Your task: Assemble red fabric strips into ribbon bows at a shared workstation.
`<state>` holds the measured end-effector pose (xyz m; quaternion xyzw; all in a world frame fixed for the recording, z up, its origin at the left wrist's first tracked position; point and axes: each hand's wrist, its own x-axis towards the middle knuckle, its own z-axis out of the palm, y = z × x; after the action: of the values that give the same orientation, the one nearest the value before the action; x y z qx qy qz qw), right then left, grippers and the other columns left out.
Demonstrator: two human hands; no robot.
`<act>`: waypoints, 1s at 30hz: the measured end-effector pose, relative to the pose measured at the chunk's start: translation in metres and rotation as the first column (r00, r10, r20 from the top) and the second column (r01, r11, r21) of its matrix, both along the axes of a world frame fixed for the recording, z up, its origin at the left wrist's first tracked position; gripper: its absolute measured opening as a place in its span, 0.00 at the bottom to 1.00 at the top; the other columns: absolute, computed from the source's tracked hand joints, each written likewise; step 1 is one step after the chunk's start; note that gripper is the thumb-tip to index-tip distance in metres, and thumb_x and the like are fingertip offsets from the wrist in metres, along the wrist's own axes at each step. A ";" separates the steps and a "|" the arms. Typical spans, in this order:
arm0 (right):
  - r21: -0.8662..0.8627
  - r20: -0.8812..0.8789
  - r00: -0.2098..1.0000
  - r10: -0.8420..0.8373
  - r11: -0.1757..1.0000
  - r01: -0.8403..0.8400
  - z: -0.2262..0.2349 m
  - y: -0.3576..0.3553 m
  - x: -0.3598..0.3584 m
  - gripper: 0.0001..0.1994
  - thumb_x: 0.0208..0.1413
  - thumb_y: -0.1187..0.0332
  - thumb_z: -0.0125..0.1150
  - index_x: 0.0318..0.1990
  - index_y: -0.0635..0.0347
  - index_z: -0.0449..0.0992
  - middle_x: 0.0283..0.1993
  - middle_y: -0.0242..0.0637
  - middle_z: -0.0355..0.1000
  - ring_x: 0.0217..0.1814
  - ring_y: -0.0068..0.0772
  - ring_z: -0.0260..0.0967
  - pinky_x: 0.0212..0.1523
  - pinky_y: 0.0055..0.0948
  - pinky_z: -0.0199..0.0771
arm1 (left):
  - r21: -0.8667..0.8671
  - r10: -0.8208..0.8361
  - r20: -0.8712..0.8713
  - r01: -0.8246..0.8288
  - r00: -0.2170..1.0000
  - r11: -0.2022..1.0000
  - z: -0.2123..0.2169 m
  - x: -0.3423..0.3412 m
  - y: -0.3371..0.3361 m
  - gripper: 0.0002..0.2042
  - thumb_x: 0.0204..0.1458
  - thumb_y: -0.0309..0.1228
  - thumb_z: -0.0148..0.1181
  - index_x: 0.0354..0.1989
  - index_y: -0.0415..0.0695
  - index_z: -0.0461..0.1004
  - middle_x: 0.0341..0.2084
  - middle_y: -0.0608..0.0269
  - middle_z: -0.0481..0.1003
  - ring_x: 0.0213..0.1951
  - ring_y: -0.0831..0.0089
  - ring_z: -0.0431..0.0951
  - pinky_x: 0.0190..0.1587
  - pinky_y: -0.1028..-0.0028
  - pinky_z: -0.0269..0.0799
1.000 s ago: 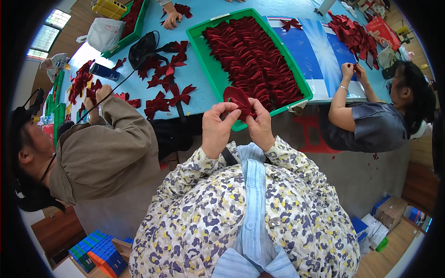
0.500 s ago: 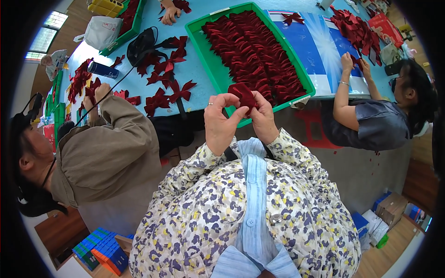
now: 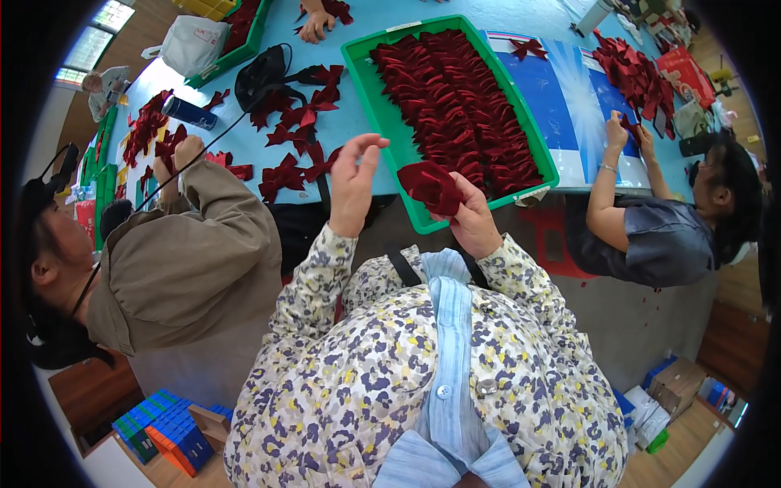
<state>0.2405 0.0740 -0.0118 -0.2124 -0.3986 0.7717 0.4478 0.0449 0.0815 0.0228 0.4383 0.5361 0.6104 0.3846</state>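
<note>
My right hand [image 3: 476, 215] pinches a dark red velvet bow [image 3: 427, 185] between thumb and fingers, over the near left corner of a green tray [image 3: 366, 85]. The piece is bunched, with its folded side turned up. Apart from it, to the left, my left hand [image 3: 353, 185] is raised with the fingers half stretched and the thumb beside them. I see nothing in it. Inside the tray lie packed rows of dark red bows [image 3: 455, 106]. More loose bows [image 3: 297, 122] lie on the blue table left of the tray.
Co-workers sit at my left and right, each handling red bows; another person's hand [image 3: 316, 26] rests at the far side. A black bag [image 3: 262, 80], a dark blue can [image 3: 189, 112] and a white plastic bag [image 3: 191, 47] stand left. A red bow pile [image 3: 634, 77] lies right.
My left hand has let go of the bow and moved left, away from it. The bow stays in my right hand, now more in view. The whole view has shifted slightly.
</note>
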 end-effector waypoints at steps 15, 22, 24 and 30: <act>-0.138 -0.107 0.987 0.122 0.981 -0.136 0.007 0.003 0.001 0.18 0.56 0.70 0.54 0.54 0.63 0.64 0.44 0.32 0.70 0.35 0.18 0.65 0.32 0.20 0.64 | -0.128 -0.532 0.538 0.687 0.654 0.715 0.034 -0.025 0.021 0.13 0.50 0.22 0.58 0.45 0.36 0.71 0.37 0.63 0.75 0.40 0.79 0.74 0.43 0.78 0.69; -0.213 -0.085 0.988 0.132 0.966 -0.147 0.033 0.005 0.010 0.12 0.57 0.69 0.53 0.46 0.62 0.67 0.34 0.30 0.68 0.28 0.16 0.61 0.28 0.17 0.61 | -0.102 -0.642 0.423 0.738 0.639 0.667 0.052 -0.013 0.020 0.14 0.49 0.21 0.59 0.45 0.36 0.72 0.38 0.61 0.75 0.40 0.76 0.74 0.45 0.76 0.69; -0.229 -0.093 0.985 0.142 0.960 -0.160 0.036 0.005 0.011 0.12 0.57 0.68 0.52 0.46 0.62 0.68 0.34 0.31 0.68 0.27 0.16 0.61 0.28 0.17 0.62 | -0.112 -0.648 0.417 0.744 0.637 0.659 0.056 -0.012 0.020 0.14 0.48 0.21 0.59 0.45 0.36 0.72 0.38 0.61 0.75 0.40 0.75 0.74 0.46 0.76 0.69; -0.246 -0.122 0.977 0.174 0.948 -0.200 0.030 0.005 0.013 0.11 0.57 0.68 0.53 0.46 0.61 0.68 0.32 0.31 0.68 0.26 0.17 0.61 0.27 0.17 0.62 | -0.105 -0.594 0.522 0.737 0.612 0.667 0.045 -0.016 0.022 0.14 0.48 0.21 0.59 0.45 0.35 0.72 0.40 0.60 0.75 0.39 0.74 0.74 0.46 0.75 0.69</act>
<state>0.2532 0.0787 0.0179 -0.1915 -0.2909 0.8653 0.3605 0.0294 0.1037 0.0681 0.3895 0.3166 0.4109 0.7610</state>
